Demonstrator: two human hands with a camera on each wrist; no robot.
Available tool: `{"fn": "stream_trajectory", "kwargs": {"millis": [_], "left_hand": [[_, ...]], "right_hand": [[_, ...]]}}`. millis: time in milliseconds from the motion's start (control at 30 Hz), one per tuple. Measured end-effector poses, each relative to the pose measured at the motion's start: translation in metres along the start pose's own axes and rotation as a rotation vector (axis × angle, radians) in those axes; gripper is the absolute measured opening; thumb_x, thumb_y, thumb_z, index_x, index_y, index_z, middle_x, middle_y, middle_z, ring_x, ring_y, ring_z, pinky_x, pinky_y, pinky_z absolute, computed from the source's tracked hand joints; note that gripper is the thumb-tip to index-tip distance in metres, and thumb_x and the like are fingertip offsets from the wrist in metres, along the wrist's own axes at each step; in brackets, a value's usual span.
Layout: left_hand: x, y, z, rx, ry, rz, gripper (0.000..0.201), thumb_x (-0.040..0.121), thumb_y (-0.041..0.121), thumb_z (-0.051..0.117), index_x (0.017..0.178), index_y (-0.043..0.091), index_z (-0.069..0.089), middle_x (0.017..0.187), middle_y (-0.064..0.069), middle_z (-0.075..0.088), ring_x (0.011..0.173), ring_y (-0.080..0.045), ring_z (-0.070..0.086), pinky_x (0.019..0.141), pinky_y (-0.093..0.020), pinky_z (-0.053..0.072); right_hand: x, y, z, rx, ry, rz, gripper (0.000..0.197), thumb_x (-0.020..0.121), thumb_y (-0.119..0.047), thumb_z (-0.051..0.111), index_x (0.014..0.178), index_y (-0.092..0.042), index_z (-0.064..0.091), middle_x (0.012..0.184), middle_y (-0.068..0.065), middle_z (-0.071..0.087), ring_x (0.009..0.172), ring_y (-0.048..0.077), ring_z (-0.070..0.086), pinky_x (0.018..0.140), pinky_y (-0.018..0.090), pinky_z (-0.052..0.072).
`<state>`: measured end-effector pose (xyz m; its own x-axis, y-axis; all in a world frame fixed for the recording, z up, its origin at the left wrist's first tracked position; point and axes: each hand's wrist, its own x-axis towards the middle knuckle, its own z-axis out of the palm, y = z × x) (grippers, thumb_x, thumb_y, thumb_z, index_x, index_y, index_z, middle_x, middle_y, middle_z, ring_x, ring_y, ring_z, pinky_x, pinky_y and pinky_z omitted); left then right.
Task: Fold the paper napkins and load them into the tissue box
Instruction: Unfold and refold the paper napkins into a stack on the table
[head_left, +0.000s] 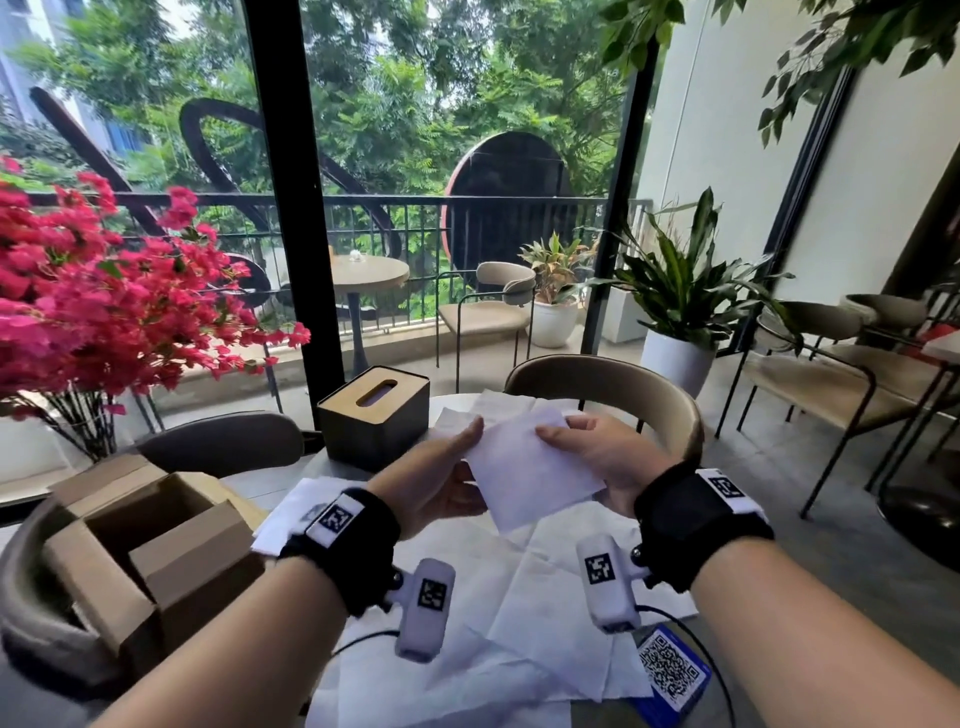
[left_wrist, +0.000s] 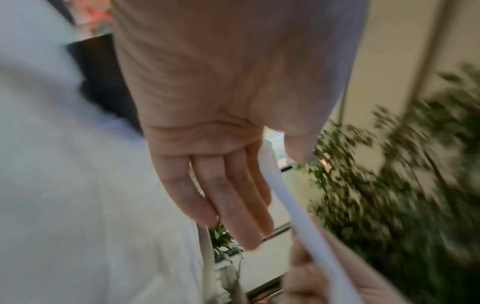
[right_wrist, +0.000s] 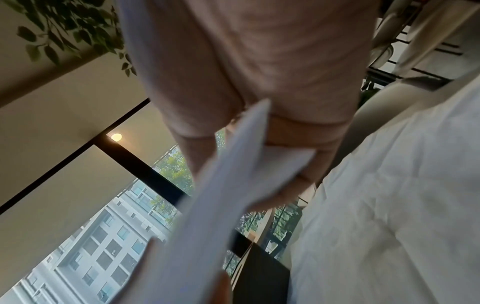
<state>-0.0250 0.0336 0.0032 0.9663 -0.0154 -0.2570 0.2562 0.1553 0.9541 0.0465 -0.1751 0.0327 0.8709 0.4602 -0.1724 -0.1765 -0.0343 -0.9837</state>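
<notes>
A folded white napkin (head_left: 524, 467) hangs in the air above the table, held between both hands. My left hand (head_left: 441, 478) pinches its left edge, thumb on top and fingers beneath. My right hand (head_left: 602, 457) pinches its right edge. In the left wrist view the napkin (left_wrist: 293, 207) shows edge-on between thumb and straight fingers. In the right wrist view the napkin (right_wrist: 223, 195) is blurred. The tissue box (head_left: 375, 415), dark with a wooden slotted lid, stands just left of and beyond my hands. Several unfolded napkins (head_left: 519, 613) lie spread on the table below.
An open cardboard box (head_left: 150, 535) sits on a chair at the left. A blue QR card (head_left: 670, 675) lies at the near right of the table. A beige chair back (head_left: 613, 384) curves beyond the table. Red flowers (head_left: 93, 291) stand at the far left.
</notes>
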Motion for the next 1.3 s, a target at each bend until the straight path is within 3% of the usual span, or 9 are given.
{"fn": "stream_trajectory", "kwargs": {"millis": [100,167,233,400,533,700,867,1067,1300], "left_hand": [[-0.011,-0.021,-0.005,-0.186,0.047,-0.035,0.040,0.102,0.045,0.057,0.123,0.014,0.070,0.115,-0.013,0.076,0.096,-0.025,0.073,0.095,-0.039,0.056],[-0.017,-0.029,-0.013,-0.212,0.103,-0.003,0.028,0.102,0.031,0.060,0.119,0.012,0.071,0.109,-0.009,0.076,0.090,-0.022,0.073,0.080,-0.033,0.060],[-0.020,-0.033,-0.030,-0.173,0.155,0.033,0.026,0.102,0.020,0.062,0.121,0.006,0.071,0.112,-0.013,0.074,0.095,-0.025,0.069,0.079,-0.033,0.058],[-0.021,-0.033,-0.096,0.065,0.311,0.040,0.025,0.098,0.015,0.067,0.117,-0.001,0.072,0.113,-0.020,0.075,0.088,-0.026,0.070,0.076,-0.032,0.059],[-0.019,-0.024,-0.145,0.290,0.521,-0.003,0.018,0.100,0.014,0.066,0.101,-0.003,0.073,0.078,-0.009,0.072,0.061,-0.018,0.066,0.055,-0.024,0.055],[-0.015,-0.016,-0.189,0.725,0.546,-0.098,0.023,0.102,0.022,0.061,0.097,0.004,0.074,0.085,-0.008,0.072,0.072,-0.017,0.063,0.063,-0.019,0.048],[-0.004,-0.024,-0.217,1.028,0.579,-0.213,0.026,0.100,0.034,0.062,0.097,0.012,0.075,0.105,-0.010,0.075,0.100,-0.026,0.068,0.085,-0.029,0.048],[0.009,-0.037,-0.214,1.109,0.665,-0.219,0.023,0.097,0.031,0.066,0.082,0.014,0.068,0.085,-0.008,0.064,0.086,-0.026,0.060,0.073,-0.026,0.037],[0.012,-0.047,-0.212,1.058,0.697,-0.233,0.028,0.090,0.039,0.072,0.080,0.013,0.073,0.084,-0.007,0.071,0.086,-0.029,0.067,0.075,-0.028,0.044]], "right_hand": [[0.007,0.008,0.018,0.046,0.065,0.016,0.029,0.096,-0.016,0.070,0.116,0.005,0.070,0.106,0.021,0.076,0.082,0.029,0.073,0.065,0.036,0.060],[0.011,0.015,0.032,0.018,0.046,0.054,0.029,0.096,-0.014,0.068,0.117,0.007,0.069,0.112,0.025,0.074,0.089,0.032,0.070,0.078,0.043,0.058],[0.014,0.022,0.049,-0.027,0.010,0.092,0.024,0.097,-0.010,0.067,0.114,0.006,0.071,0.113,0.027,0.073,0.094,0.033,0.069,0.088,0.048,0.055],[0.015,0.028,0.088,-0.129,-0.126,0.178,0.006,0.096,-0.006,0.066,0.098,-0.010,0.071,0.081,0.013,0.070,0.063,0.027,0.066,0.059,0.029,0.054],[0.014,0.028,0.108,-0.196,-0.173,0.213,0.022,0.100,-0.012,0.063,0.121,-0.009,0.059,0.093,0.019,0.077,0.073,0.032,0.076,0.051,0.024,0.053],[0.015,0.026,0.106,-0.267,-0.158,0.217,0.020,0.102,-0.017,0.061,0.120,-0.010,0.062,0.101,0.021,0.077,0.076,0.031,0.076,0.052,0.024,0.053],[0.015,0.024,0.084,-0.303,-0.083,0.219,0.017,0.102,-0.019,0.060,0.116,-0.010,0.064,0.098,0.021,0.078,0.075,0.031,0.076,0.051,0.024,0.051],[0.012,0.029,0.054,-0.311,0.005,0.244,0.019,0.101,-0.019,0.061,0.117,-0.008,0.065,0.095,0.020,0.078,0.074,0.031,0.076,0.052,0.024,0.050],[0.012,0.040,0.029,-0.339,0.062,0.268,0.017,0.100,-0.018,0.063,0.113,-0.008,0.067,0.089,0.017,0.078,0.070,0.031,0.074,0.051,0.024,0.049]]}}
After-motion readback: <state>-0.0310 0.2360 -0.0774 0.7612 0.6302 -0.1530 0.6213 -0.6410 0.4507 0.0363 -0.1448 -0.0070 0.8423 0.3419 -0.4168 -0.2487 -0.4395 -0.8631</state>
